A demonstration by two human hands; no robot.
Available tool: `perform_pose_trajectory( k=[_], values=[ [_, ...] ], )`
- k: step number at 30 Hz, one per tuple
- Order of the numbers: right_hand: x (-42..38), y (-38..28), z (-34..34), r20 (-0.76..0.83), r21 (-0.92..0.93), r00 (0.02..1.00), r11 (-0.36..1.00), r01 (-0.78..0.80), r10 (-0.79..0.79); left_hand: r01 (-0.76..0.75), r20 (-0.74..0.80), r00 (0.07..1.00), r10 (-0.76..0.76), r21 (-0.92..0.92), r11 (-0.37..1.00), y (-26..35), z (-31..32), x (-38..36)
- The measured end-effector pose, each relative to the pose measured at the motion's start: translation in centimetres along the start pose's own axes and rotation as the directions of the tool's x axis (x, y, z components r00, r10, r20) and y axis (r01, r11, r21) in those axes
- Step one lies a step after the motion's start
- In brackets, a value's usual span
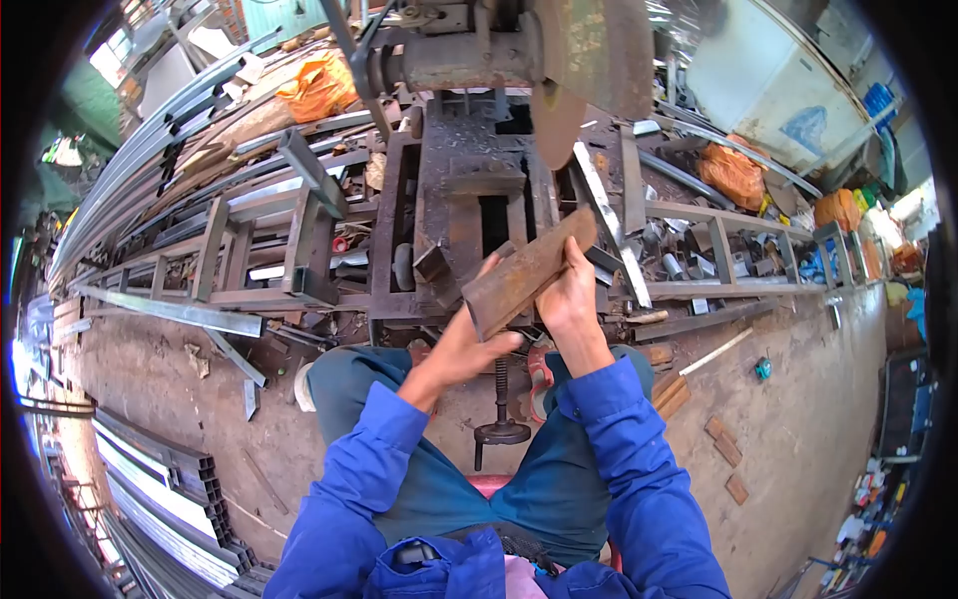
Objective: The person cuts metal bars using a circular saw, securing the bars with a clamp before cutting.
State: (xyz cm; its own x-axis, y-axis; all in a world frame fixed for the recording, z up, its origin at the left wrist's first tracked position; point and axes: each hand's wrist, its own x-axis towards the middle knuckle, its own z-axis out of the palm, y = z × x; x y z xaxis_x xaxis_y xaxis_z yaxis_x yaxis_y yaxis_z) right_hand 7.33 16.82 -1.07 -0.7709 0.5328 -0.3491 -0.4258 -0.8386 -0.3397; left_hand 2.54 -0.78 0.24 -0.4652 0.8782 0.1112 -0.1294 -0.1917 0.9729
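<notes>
— Cluttered metal workshop, dirt floor (150, 369); where's the piece?
— A rusty flat bar (529, 272), gripped by left hand (469, 344) and right hand (569, 299), above the vise (469, 215). Seemingly positioning; next calls for seating it under the saw blade (555, 120).

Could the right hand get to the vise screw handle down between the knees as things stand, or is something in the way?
Probably not straight away. The right hand is gripping the rusty metal bar together with the left hand. The path down to the vise screw handle looks open, but the hand would have to let go first.
</notes>
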Motion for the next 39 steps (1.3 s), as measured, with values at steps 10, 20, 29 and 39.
perform_pose_trajectory(
  k=[10, 20, 29, 39],
  values=[
    [-4.4, -1.3, 1.6, 0.139, -0.981, 0.911, 0.177, 0.074, 0.388, -0.482, -0.557, 0.779, 0.286, -0.243, 0.842, 1.6, -2.7, 2.5],
    [-4.8, 3.4, 2.7, 0.5, -0.854, 0.866, -0.161, 0.495, 0.009, -0.101, -0.338, 0.941, -0.001, -0.286, 0.953, 4.9, -2.9, 5.1],
    [-1.4, 2.2, 3.5, 0.238, -0.825, 0.946, 0.469, 0.315, -0.218, 0.101, -0.179, 0.979, -0.099, -0.002, 0.995, -1.0, -1.2, 2.7],
    [0.8, 2.2, 4.3, 0.092, -0.49, 0.989, 0.86, 0.143, -0.112, 0.3, 0.075, 0.953, -0.294, -0.094, 0.949, 3.1, -0.7, 0.8]
  ],
)
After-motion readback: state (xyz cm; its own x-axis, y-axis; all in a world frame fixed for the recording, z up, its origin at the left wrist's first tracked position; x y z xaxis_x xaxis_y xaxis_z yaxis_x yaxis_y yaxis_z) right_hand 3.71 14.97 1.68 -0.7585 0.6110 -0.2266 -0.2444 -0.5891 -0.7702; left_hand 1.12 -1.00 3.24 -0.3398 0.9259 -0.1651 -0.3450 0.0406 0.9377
